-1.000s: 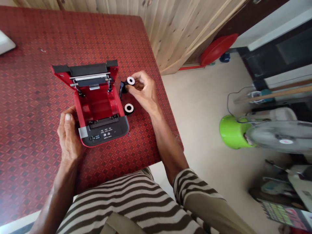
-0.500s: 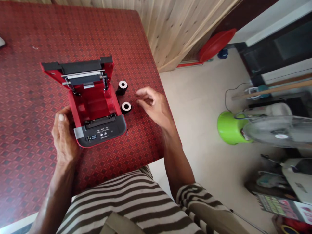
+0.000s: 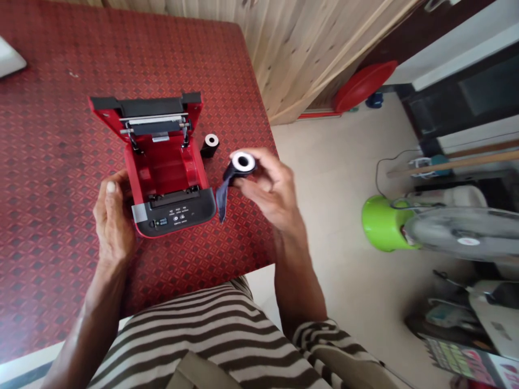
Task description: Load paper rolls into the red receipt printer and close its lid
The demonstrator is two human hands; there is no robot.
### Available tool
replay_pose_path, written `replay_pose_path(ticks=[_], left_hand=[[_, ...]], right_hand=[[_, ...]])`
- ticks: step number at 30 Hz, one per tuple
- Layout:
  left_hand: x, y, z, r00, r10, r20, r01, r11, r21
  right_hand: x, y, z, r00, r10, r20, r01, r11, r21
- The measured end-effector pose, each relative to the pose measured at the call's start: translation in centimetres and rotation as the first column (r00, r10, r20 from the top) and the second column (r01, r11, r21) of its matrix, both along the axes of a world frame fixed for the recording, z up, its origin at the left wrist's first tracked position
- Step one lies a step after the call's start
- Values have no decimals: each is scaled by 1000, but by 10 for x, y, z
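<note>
A small red printer with its lid raised stands on the red patterned table. Its paper bay is bare. My left hand rests against the printer's left side, fingers curled on it. My right hand holds a dark roll with a white core above the table, to the right of the printer; a loose dark end hangs down from the roll. A second dark roll stands upright on the table beside the printer's right rear corner.
The table's right edge drops to a pale floor. A green-based fan stands on the floor to the right, with clutter behind it. A wooden wall panel and a red dish lie beyond the table. A white object lies at the far left.
My right hand set one roll down beside the printer, then picked up the nearer roll and lifted it. The left hand stayed on the printer.
</note>
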State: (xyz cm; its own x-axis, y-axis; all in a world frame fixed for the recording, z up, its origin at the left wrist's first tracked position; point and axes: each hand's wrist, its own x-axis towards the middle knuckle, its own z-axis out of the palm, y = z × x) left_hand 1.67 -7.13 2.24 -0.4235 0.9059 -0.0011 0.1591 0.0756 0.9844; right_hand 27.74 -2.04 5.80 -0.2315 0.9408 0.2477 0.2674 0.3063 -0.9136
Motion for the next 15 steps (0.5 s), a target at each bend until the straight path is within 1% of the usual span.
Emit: replay_pose_path(ticks=[2, 3, 4, 5, 6, 8, 10, 12, 15], left_hand=[[-2, -1, 1, 1000, -21, -21, 20, 1000, -17], [-2, -2, 1, 1000, -22, -21, 21, 1000, -21], [-3, -2, 1, 1000, -22, -19, 21, 999, -26], [-3, -2, 0, 1000, -18, -9, 18, 999, -31], [-3, -2, 0, 1000, -15, 8, 15, 999, -33], [-3, -2, -2, 999, -12, 48, 13, 1000, -25], [-3, -2, -4, 994, -9, 105, 11, 1000, -15], [-4, -2, -5, 992, -8, 130, 9, 1000, -8], [-5, -3, -5, 995, -24, 99, 26, 1000, -15]], right_hand=[[-4, 0, 33, 984, 139, 109, -146, 987, 64], [-10, 1, 46, 965, 189, 181, -211, 971, 115], [-19, 3, 56, 929, 228, 291, -286, 943, 172], [-30, 5, 61, 885, 229, 405, -336, 917, 216], [-42, 7, 64, 824, 216, 523, -384, 893, 237], [-66, 12, 61, 674, 169, 719, -453, 864, 222], [-85, 16, 54, 538, 143, 831, -484, 859, 165], [-99, 19, 50, 457, 140, 879, -486, 866, 114], [-113, 26, 46, 379, 167, 910, -475, 879, 37]])
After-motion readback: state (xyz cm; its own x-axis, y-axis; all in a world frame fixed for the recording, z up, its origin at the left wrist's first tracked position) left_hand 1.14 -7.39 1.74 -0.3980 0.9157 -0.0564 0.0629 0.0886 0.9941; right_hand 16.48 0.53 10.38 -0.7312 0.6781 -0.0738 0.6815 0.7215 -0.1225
